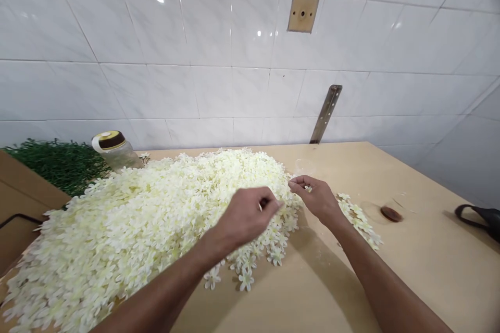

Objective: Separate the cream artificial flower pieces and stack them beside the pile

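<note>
Mid-frame, the left hand (247, 214) is pinching something unclear; the right hand (319, 199) is holding a flower (308, 188), this fine handling calling for steadiness.

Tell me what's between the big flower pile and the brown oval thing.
Head view: a smaller flower batch on the table, with the right hand showing between that batch and the big flower pile.

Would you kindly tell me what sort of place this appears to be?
It looks like a small craft workspace, perhaps at home: a large heap of white, artificial-looking flowers lies on a light-brown table, which stands by a white tiled wall.
</note>
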A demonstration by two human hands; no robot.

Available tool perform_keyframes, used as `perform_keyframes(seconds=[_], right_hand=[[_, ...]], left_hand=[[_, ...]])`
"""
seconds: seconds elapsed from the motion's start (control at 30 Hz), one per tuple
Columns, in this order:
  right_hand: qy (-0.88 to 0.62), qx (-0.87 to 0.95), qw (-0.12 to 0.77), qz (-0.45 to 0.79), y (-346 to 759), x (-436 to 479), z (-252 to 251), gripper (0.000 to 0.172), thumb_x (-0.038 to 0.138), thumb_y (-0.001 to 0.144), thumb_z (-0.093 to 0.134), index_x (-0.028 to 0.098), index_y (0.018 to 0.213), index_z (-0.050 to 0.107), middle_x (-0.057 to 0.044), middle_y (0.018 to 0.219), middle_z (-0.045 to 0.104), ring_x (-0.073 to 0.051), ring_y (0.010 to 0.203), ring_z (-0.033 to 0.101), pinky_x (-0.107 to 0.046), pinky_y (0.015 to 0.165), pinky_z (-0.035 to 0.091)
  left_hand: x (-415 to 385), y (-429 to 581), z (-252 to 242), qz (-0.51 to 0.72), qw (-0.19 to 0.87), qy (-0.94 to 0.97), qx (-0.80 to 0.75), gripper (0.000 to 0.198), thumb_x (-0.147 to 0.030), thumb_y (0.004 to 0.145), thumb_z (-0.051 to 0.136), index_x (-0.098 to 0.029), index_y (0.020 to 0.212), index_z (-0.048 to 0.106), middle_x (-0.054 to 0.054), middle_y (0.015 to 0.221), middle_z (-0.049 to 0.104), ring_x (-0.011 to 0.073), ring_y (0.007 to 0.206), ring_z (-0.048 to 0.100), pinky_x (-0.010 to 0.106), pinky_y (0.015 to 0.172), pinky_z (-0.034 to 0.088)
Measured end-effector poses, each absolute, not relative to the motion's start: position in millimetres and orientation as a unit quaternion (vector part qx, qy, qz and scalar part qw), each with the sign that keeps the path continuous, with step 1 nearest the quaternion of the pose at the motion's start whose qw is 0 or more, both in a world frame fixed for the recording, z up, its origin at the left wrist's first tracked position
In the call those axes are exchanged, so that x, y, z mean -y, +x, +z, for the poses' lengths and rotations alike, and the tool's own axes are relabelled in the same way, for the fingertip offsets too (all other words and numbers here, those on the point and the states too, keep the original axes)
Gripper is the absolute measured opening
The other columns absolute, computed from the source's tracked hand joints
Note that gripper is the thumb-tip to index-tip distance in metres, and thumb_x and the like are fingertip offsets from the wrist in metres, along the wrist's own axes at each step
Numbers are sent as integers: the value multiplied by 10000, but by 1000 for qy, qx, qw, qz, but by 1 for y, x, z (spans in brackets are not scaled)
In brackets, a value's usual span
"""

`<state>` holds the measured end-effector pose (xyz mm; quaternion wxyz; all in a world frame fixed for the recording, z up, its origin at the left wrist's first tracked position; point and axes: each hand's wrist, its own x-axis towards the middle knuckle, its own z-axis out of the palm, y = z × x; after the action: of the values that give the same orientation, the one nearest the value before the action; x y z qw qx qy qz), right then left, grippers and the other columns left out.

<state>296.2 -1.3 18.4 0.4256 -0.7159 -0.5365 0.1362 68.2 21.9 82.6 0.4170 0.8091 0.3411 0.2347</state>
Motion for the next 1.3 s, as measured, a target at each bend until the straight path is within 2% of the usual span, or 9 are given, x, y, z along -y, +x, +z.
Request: perform_keyframes(seconds=[0.17,0.3,0.43,0.83,1.17,1.23,1.3], right_hand=[[-726,565,384,86,290,-3,12,314,488,847,607,246,983,753,-33,818,745,-180,589,619,-309,657,464],[-722,587,363,54,281,-7,10,286,445,873,595,253,1012,754,-35,813,753,-211,696,673,-316,730,485],[-711,609,351,18,277,-11,10,239,389,894,592,249,1004,751,-41,918,765,-218,806,691,-317,814,483],[-689,669,280,-10,278,-18,0,222,246,874,603,227,1055,729,-54,970,762,-209,776,695,-309,738,480],[-689,640,339,33,273,-18,4,135,292,856,604,221,856,719,-44,825,740,-214,753,669,-314,724,453],[-694,616,368,56,272,-16,8,161,348,851,618,221,837,718,-37,784,726,-211,745,661,-315,717,458],[-698,591,396,86,271,-12,14,236,425,856,613,214,829,714,-34,763,708,-194,688,637,-301,648,457]], left_hand=[[-51,43,111,314,342,789,-402,379,-504,868,546,-173,690,596,-5,611,558,107,517,440,237,511,359],[-53,38,114,329,318,791,-406,376,-493,866,545,-179,660,567,-22,574,517,96,492,407,233,500,332],[-53,38,114,329,303,798,-404,372,-487,874,541,-181,664,568,-23,575,524,98,494,416,236,506,334],[-53,35,115,331,316,794,-400,352,-475,870,558,-187,666,569,-26,580,519,98,493,400,240,500,318],[-51,36,115,330,314,795,-401,351,-470,864,573,-186,657,573,-24,580,532,99,491,417,241,501,328],[-51,37,113,333,316,794,-399,354,-469,864,575,-185,653,576,-25,577,534,99,495,423,237,497,328],[-53,38,110,337,327,790,-393,353,-475,862,578,-185,661,589,-20,590,556,99,502,440,233,491,334]])
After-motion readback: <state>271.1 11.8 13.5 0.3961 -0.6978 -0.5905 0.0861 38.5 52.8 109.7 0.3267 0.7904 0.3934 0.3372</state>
